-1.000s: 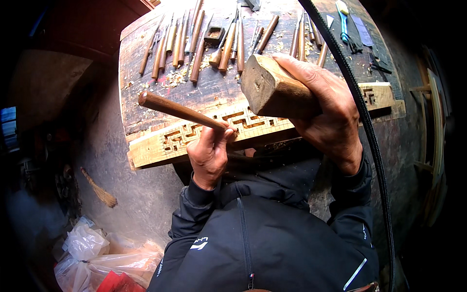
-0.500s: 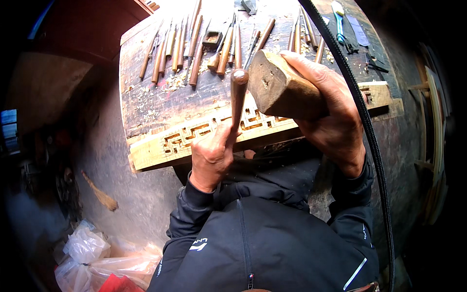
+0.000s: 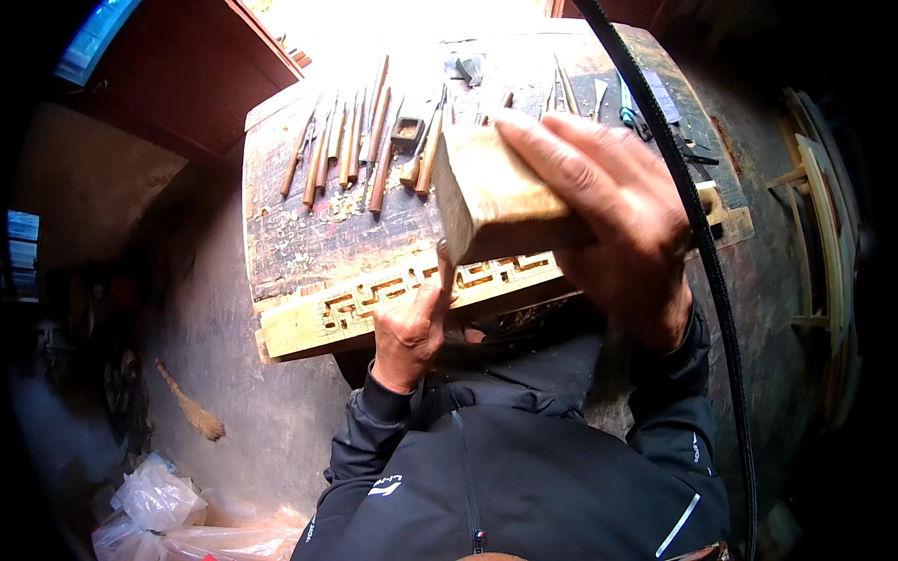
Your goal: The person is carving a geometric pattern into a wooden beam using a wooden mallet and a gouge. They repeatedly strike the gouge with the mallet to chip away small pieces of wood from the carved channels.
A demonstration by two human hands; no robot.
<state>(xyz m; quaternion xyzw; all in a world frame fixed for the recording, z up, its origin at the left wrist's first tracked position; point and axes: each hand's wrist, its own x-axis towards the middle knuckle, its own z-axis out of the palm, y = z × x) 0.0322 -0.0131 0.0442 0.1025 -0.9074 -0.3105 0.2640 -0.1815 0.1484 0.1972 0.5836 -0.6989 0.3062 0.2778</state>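
Observation:
My left hand is closed around the wooden handle of a chisel, held upright over the carved board. Its blade is hidden by my hand. A thick block-shaped wooden mallet is gripped by my right hand, whose fingers lie over its top, slightly blurred. The mallet's near left edge overlaps the chisel's butt in view; I cannot tell whether they touch. Below them a pale wooden board lies along the bench's near edge, cut with an angular fretwork pattern. The mallet and my right hand cover part of its right side.
Several wood-handled chisels lie in a row on the worn bench, with shavings and a small dark square box. A black cable hangs across the right side. A brush broom and plastic bags are on the floor.
The mallet has shifted left and down, now covering the chisel's upper part. The chisel's handle looks shorter in view. My left hand keeps its hold; the whole view has tipped slightly.

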